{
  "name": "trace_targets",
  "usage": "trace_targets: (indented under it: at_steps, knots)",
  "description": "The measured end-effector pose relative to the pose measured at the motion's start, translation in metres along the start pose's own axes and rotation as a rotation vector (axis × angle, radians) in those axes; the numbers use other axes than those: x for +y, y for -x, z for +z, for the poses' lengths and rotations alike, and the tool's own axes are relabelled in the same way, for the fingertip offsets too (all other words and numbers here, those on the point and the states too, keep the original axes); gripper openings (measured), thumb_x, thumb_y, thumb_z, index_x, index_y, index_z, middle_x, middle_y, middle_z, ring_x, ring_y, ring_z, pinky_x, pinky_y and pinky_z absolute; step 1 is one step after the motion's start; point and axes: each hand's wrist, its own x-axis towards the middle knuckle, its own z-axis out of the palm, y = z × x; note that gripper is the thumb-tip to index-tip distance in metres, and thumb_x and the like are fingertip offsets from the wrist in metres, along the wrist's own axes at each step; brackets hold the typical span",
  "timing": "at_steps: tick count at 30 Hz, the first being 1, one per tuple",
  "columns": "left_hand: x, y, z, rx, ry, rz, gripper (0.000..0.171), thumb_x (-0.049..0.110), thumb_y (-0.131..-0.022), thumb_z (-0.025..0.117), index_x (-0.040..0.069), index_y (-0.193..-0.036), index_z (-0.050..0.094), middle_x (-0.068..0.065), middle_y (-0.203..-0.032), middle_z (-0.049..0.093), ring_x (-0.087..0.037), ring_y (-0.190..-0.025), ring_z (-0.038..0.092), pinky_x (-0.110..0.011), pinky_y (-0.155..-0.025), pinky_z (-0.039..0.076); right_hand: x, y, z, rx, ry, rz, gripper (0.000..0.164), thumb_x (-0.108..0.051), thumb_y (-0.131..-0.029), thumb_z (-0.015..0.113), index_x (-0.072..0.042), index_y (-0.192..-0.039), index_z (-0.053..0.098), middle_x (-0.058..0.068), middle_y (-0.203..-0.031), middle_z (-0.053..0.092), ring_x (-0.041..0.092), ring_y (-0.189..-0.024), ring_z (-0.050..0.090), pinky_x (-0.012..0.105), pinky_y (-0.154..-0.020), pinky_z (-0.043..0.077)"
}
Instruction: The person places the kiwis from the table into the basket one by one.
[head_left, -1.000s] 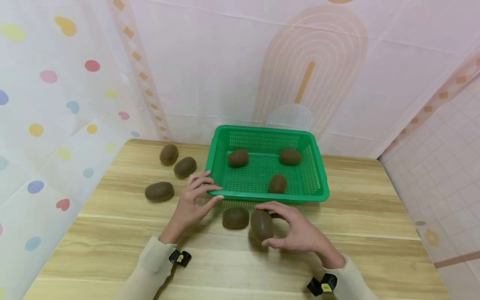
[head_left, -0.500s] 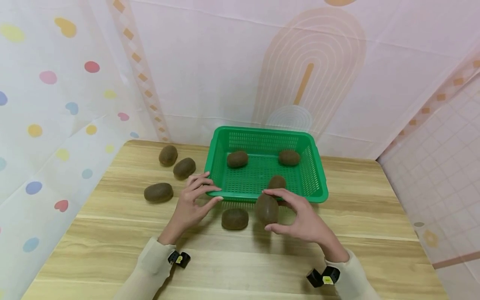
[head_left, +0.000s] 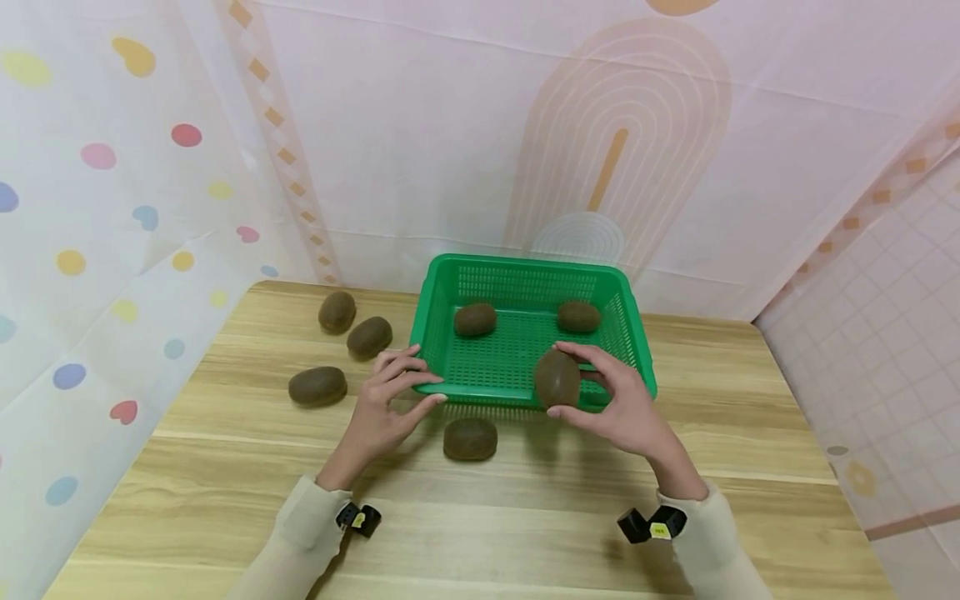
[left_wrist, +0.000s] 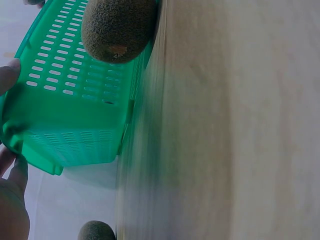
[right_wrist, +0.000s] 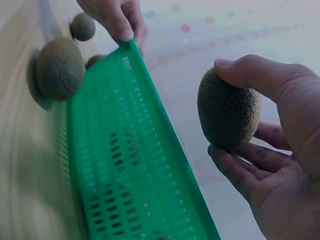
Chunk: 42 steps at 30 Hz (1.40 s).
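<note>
In the head view my right hand (head_left: 626, 404) holds a brown fuzzy kiwi (head_left: 557, 379) between thumb and fingers, raised over the front rim of a green plastic basket (head_left: 487, 392). The right wrist view shows this kiwi (right_wrist: 229, 110) above the rim level. My left hand (head_left: 386, 412) pinches the basket's front left corner, thumb in front and fingers over the edge. Inside the basket lie a kiwi (head_left: 475, 319) at the left and another kiwi (head_left: 578, 317) at the right. A third one there is hidden behind the held kiwi. On the table, one kiwi (head_left: 470, 439) lies just before the basket.
To the basket's left, three more kiwis rest on the wooden table (head_left: 480, 533): a back kiwi (head_left: 337, 312), a middle kiwi (head_left: 369, 337) and a front kiwi (head_left: 317, 387). A patterned cloth (head_left: 420, 125) hangs right behind the basket.
My right hand has lifted the kiwi from beside the front kiwi, up and to the right, over the basket's front rim. The left hand has stayed at the corner.
</note>
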Motion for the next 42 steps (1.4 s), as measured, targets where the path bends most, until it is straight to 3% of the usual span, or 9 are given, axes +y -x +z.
trace_targets:
  at_steps: [15, 22, 31, 34, 38, 42]
  knots:
    - [0.0, 0.0, 0.0, 0.003, 0.004, 0.0, 0.018, 0.019, -0.085, 0.086, 0.017, -0.101, 0.081, -0.005, -0.104, 0.071, -0.043, -0.131, 0.054, -0.034, -0.123, 0.037, 0.018, -0.006, -0.022, 0.117, 0.033, 0.07, 0.072, -0.004, -0.081, 0.086, -0.01, -0.146, 0.056, 0.01, -0.143, 0.06, 0.01, -0.126, 0.056, 0.013, -0.101, 0.051]
    - [0.001, 0.0, -0.001, -0.001, 0.003, -0.005, 0.017, 0.019, -0.085, 0.086, 0.017, -0.101, 0.081, -0.005, -0.104, 0.071, -0.042, -0.131, 0.054, -0.036, -0.123, 0.037, 0.026, -0.006, -0.031, 0.159, 0.083, 0.108, 0.074, -0.006, -0.081, 0.087, -0.01, -0.147, 0.055, 0.011, -0.143, 0.06, 0.017, -0.124, 0.058, 0.009, -0.099, 0.05]
    - [0.003, 0.0, -0.001, -0.007, 0.003, -0.017, 0.02, 0.015, -0.083, 0.087, 0.018, -0.101, 0.081, -0.004, -0.104, 0.071, -0.041, -0.132, 0.054, -0.037, -0.123, 0.037, 0.032, -0.003, -0.041, 0.161, 0.147, 0.144, 0.072, -0.009, -0.083, 0.086, -0.009, -0.147, 0.054, 0.014, -0.137, 0.063, 0.023, -0.121, 0.06, 0.006, -0.097, 0.048]
    - [0.003, 0.0, -0.001, -0.007, 0.002, -0.019, 0.019, 0.016, -0.084, 0.086, 0.018, -0.101, 0.081, -0.004, -0.104, 0.071, -0.041, -0.132, 0.054, -0.037, -0.123, 0.038, 0.033, -0.002, -0.041, 0.143, 0.174, 0.161, 0.072, -0.011, -0.083, 0.086, -0.007, -0.148, 0.053, 0.015, -0.139, 0.062, 0.027, -0.124, 0.061, 0.019, -0.1, 0.054]
    - [0.002, 0.0, -0.002, -0.012, -0.003, -0.025, 0.018, 0.017, -0.084, 0.086, 0.017, -0.101, 0.081, -0.004, -0.104, 0.071, -0.041, -0.132, 0.054, -0.037, -0.123, 0.038, 0.036, -0.001, -0.042, 0.117, 0.202, 0.205, 0.071, -0.016, -0.086, 0.084, -0.006, -0.148, 0.052, 0.019, -0.146, 0.058, 0.037, -0.132, 0.058, 0.049, -0.107, 0.053]
    - [0.002, 0.0, -0.001, -0.018, -0.005, -0.033, 0.021, 0.013, -0.081, 0.088, 0.018, -0.101, 0.081, -0.003, -0.104, 0.071, -0.041, -0.133, 0.054, -0.037, -0.123, 0.037, 0.037, -0.001, -0.045, 0.122, 0.211, 0.238, 0.07, -0.019, -0.088, 0.083, -0.008, -0.149, 0.051, 0.022, -0.149, 0.055, 0.044, -0.134, 0.055, 0.06, -0.109, 0.049]
